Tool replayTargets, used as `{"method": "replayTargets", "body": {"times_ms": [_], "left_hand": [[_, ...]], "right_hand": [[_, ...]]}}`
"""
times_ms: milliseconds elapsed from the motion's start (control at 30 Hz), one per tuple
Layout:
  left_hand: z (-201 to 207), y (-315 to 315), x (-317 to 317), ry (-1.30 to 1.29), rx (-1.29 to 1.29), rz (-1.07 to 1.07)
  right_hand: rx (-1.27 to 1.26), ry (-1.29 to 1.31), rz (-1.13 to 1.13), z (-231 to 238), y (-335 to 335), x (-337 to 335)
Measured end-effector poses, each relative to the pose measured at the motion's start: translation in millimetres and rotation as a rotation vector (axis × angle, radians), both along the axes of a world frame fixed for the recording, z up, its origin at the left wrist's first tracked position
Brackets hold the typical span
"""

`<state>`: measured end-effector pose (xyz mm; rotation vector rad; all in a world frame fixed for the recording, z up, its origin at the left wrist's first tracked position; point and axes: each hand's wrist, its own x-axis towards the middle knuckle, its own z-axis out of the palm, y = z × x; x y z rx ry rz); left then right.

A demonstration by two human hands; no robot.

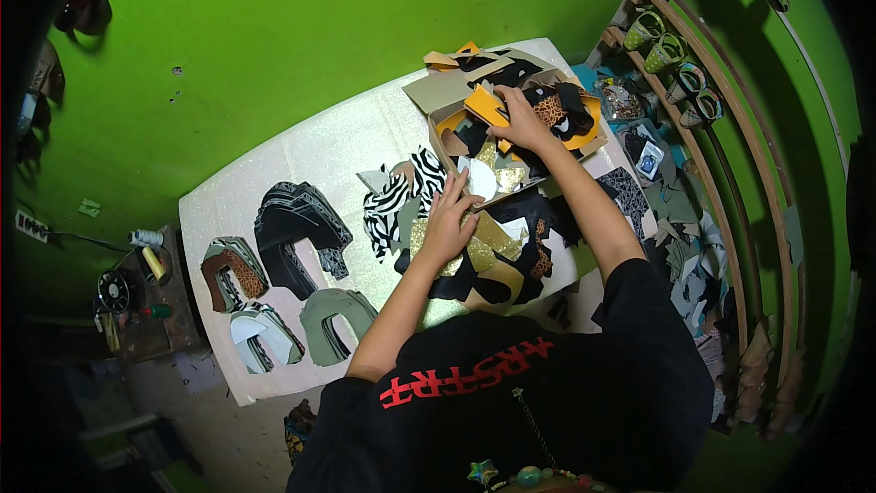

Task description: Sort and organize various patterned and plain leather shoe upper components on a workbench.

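Note:
A cardboard box (444,115) full of mixed scraps stands on the table, its flap folded outward. My right hand (525,123) reaches into it, fingers closed on a folded yellow-orange piece of sheet material (486,106). Leopard-print scraps (548,110) and black ones lie beside that hand. My left hand (447,224) rests at the box's near left corner, fingers spread. A white rounded piece (481,180) sits in the box close to its fingertips. Below and around the left hand lie gold glitter scraps (494,236) and black cuttings, with zebra-print pieces (387,208) to its left.
Stacked U-shaped cut pieces, black (278,246), olive (330,319), white (258,333) and brown (222,276), lie at the table's left. A wooden rack (716,146) with sandals (664,53) stands right, beside a heap of scraps (680,237). A small workbench (173,329) holds thread spools.

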<state>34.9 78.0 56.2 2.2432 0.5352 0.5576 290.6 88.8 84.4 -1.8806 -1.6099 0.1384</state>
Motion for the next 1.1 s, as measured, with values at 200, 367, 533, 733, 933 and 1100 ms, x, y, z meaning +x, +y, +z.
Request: {"method": "replayTargets", "body": {"times_ms": [200, 367, 533, 733, 933, 1100], "left_hand": [[-1, 1, -1, -0.018, 0.008, -0.004], [0, 1, 0, 0.001, 0.006, -0.022], [-1, 0, 0, 0.009, 0.012, -0.004], [-2, 0, -2, -0.004, -0.001, -0.017], [-2, -1, -1, -0.008, 0.005, -0.005], [1, -2, -1, -0.011, -0.012, 0.001]], "right_hand": [[-0.063, -0.091, -0.041, 9, -10, -10], [0.094, -0.542, 0.088, 4, -16, -20], [-0.102, -0.620, 0.184, -27, -14, -29], [-0.291, -0.645, 0.338, -15, -16, -43], [-0.240, -0.632, 0.476, -24, -13, -44], [-0.079, -0.417, 0.301, -13, -7, -33]]}}
